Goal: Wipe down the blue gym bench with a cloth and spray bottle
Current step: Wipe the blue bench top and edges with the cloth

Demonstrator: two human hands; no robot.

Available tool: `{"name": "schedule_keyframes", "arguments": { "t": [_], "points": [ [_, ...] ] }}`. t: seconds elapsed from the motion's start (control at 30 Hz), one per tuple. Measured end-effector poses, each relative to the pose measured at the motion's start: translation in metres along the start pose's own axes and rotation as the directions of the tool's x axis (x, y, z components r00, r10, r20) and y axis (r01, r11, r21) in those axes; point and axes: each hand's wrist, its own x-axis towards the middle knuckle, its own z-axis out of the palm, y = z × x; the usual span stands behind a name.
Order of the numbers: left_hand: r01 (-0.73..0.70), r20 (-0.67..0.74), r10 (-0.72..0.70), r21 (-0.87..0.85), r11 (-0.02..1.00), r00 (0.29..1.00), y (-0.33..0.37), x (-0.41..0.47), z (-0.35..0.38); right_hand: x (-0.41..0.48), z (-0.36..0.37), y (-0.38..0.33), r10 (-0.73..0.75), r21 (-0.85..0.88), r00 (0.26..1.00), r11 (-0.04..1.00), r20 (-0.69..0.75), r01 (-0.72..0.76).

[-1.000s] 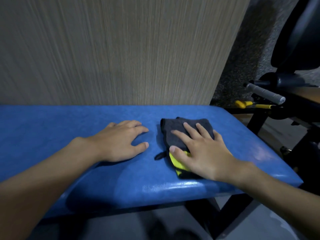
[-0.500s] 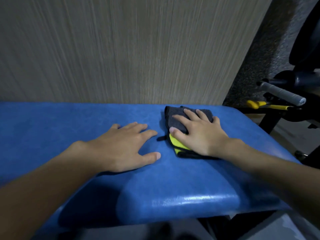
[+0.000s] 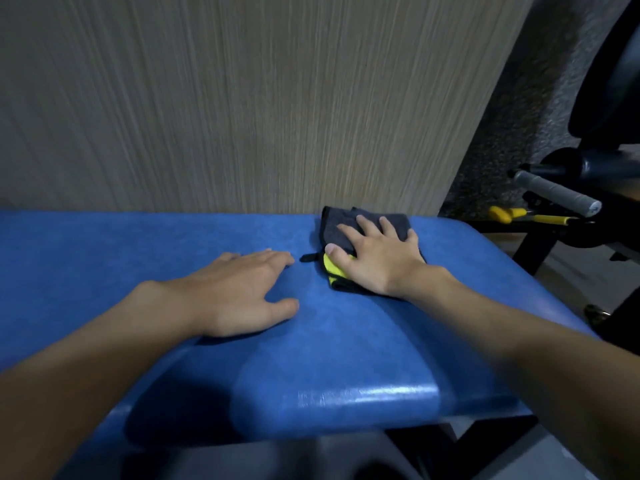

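Starting from the left: the left hand [image 3: 239, 292] is laid flat on the padded blue vinyl gym bench [image 3: 104, 258], fingers spread and relaxed, holding nothing, just bracing. Lean on that one so the wiping arm is free to move.

Just to its right, up near the far edge by the wood-grain wall panel [image 3: 242, 98], is the folded dark grey microfibre cloth with the yellow underside [image 3: 367, 221]. The right hand [image 3: 377, 261] is pressed down on top of it, fingers straight and fanned out, thumb on the yellow bit. Looks like mid wiping stroke to me.

Tips: push with the whole palm rather than the fingertips so the fold doesn't bunch up, and run overlapping passes along the length of the pad. Mind the cloth's little black loop poking out on the left.

The shine on the near edge might be wet spray or just light, hard to tell. No spray bottle in shot.

Off the right end there's a black gym machine with a grey-wrapped handle [image 3: 557, 194], so don't overshoot.
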Motion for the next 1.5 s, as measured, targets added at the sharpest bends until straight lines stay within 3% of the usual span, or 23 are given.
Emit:
{"name": "schedule_keyframes", "arguments": {
  "t": [0.27, 0.37, 0.43, 0.5, 0.6, 0.7, 0.9, 1.23, 1.5],
  "points": [
    [0.099, -0.076, -0.111, -0.145, 0.984, 0.991, 0.014, -0.009, -0.005, -0.127, 0.0, -0.012, -0.111, -0.033, 0.994, 0.993, 0.009, 0.112],
    [0.109, -0.242, -0.133, -0.113, 0.988, 0.961, 0.041, -0.018, -0.009, -0.14, -0.016, 0.003, -0.159, 0.122, 0.987, 0.98, 0.011, 0.156],
    [0.063, -0.4, -0.11, -0.129, 0.99, 0.91, 0.073, -0.022, -0.014, -0.132, -0.026, 0.028, -0.093, 0.247, 0.987, 0.961, -0.128, 0.123],
    [0.013, -0.447, -0.057, -0.101, 0.995, 0.893, 0.11, -0.02, -0.015, -0.118, -0.029, 0.061, 0.013, 0.253, 0.98, 0.967, -0.197, 0.038],
    [0.018, -0.279, -0.012, 0.018, 1.0, 0.96, 0.154, -0.006, 0.002, -0.104, -0.022, 0.097, 0.118, 0.249, 0.986, 0.965, -0.119, -0.086],
    [0.054, -0.133, -0.041, 0.089, 0.995, 0.99, 0.161, 0.011, 0.028, -0.096, -0.012, 0.112, 0.114, 0.203, 0.99, 0.975, -0.089, -0.094],
    [0.077, -0.172, -0.063, 0.077, 0.994, 0.983, 0.14, 0.044, 0.032, -0.073, -0.005, 0.113, 0.044, 0.179, 0.986, 0.984, -0.16, -0.014],
    [0.174, -0.2, -0.161, 0.051, 0.983, 0.967, 0.069, 0.162, 0.005, -0.063, 0.004, 0.107, 0.004, 0.146, 0.998, 0.989, -0.069, 0.006],
    [0.18, -0.199, -0.167, 0.051, 0.982, 0.966, 0.076, 0.145, 0.01, -0.064, 0.005, 0.106, 0.013, 0.137, 0.997, 0.991, -0.073, -0.003]
  ]
}}
